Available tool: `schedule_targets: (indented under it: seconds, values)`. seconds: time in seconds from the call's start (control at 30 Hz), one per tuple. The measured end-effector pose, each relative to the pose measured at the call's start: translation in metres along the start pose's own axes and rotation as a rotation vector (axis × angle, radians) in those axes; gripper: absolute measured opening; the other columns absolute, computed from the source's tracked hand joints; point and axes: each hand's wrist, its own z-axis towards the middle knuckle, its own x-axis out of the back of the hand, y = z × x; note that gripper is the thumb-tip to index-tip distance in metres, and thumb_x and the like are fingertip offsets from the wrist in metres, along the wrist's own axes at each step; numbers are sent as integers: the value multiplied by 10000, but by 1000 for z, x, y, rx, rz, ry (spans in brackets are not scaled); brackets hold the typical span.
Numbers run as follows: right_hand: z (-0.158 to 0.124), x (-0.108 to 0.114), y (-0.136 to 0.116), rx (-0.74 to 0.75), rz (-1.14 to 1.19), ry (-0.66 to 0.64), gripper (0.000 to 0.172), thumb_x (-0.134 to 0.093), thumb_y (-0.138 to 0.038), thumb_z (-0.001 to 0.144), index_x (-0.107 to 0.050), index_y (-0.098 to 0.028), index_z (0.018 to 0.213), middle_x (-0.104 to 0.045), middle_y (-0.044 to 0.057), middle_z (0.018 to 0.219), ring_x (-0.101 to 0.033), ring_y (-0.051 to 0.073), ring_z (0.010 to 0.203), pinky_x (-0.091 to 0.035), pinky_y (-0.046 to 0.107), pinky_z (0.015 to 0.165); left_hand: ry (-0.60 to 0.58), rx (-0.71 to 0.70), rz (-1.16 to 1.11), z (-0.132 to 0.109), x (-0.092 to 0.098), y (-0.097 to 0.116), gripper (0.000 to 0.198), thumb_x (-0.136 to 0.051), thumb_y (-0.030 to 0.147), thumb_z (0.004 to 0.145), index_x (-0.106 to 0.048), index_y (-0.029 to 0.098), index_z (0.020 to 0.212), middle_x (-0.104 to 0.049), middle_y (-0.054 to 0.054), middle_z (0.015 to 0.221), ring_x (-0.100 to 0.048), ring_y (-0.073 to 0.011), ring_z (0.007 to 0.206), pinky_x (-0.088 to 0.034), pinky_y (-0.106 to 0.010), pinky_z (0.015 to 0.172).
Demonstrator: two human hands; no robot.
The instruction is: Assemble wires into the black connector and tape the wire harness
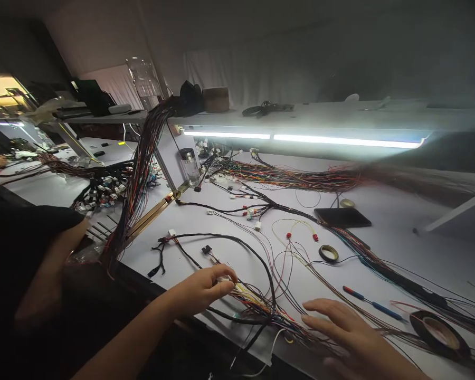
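Observation:
My left hand [203,287] hovers over the near end of a wire bundle [257,303], fingers slightly curled and a gap between thumb and index finger. Nothing shows in its grasp. To the right of the bundle is my right hand [344,327], open with its fingers stretched out and apart. Multicoloured wires and a black-wrapped cable branch [267,261] come together between the two hands. A black connector [206,249] lies just beyond my left hand. Two red connectors, one of them the right-hand one [315,237], sit farther back on thin wires.
A tape roll [328,254], a larger black tape roll [439,335] and a red-and-blue pen-like tool [374,303] lie at right. Behind are a dark flat device [342,217], a long wire bundle [293,177] and a glass jar [190,168]. A person's arm [53,264] is at left.

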Motion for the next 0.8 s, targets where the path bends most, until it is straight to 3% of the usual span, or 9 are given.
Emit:
schedule_targets:
  seconds: [0.1, 0.17, 0.3, 0.47, 0.63, 0.8]
  values:
    - [32, -1, -5, -14, 33, 133, 341, -562, -294, 911, -551, -273, 1252, -657, 110, 1132, -630, 234, 986, -527, 360, 807, 133, 3, 111, -6, -11, 1, 369, -380, 509, 925, -546, 228, 1098, -565, 27, 666, -518, -166, 620, -384, -270, 623]
    - [54, -8, -9, -23, 80, 197, 222, -480, -220, 946, -584, -242, 1141, -683, 79, 950, -636, 190, 826, -507, 312, 707, 223, -5, 190, -6, -18, 1, 358, -325, 517, 943, -532, 238, 1029, -573, 20, 674, -537, -180, 632, -374, -282, 629]
    - [77, -28, -25, -49, 123, 211, 155, -436, -146, 928, -567, -218, 887, -619, 16, 759, -564, 151, 684, -413, 263, 605, 304, 11, 232, 6, -26, -2, 438, -207, 511, 968, -542, 243, 885, -572, 7, 706, -548, -185, 666, -354, -279, 620]
    - [55, -59, -37, -53, -79, 280, 136, -592, -222, 797, -483, -222, 716, -564, -1, 691, -492, 169, 632, -316, 292, 576, 230, 42, 238, 24, -22, 3, 414, -375, 597, 897, -579, 242, 965, -515, 39, 570, -526, -194, 611, -317, -265, 573]
    - [31, -75, -32, -15, -223, 311, 178, -569, -357, 864, -522, -236, 742, -586, 10, 714, -493, 184, 624, -281, 305, 566, 246, 47, 185, 33, -18, 7, 321, -389, 500, 914, -561, 229, 928, -475, 54, 542, -507, -183, 599, -311, -274, 593]
    - [29, -74, -29, -54, -273, 310, 170, -471, -190, 913, -533, -231, 760, -574, 10, 706, -479, 187, 630, -246, 318, 575, 234, 3, -18, 42, -18, -3, 399, -364, 565, 904, -467, 217, 739, -376, 67, 587, -397, -138, 581, -314, -254, 582]
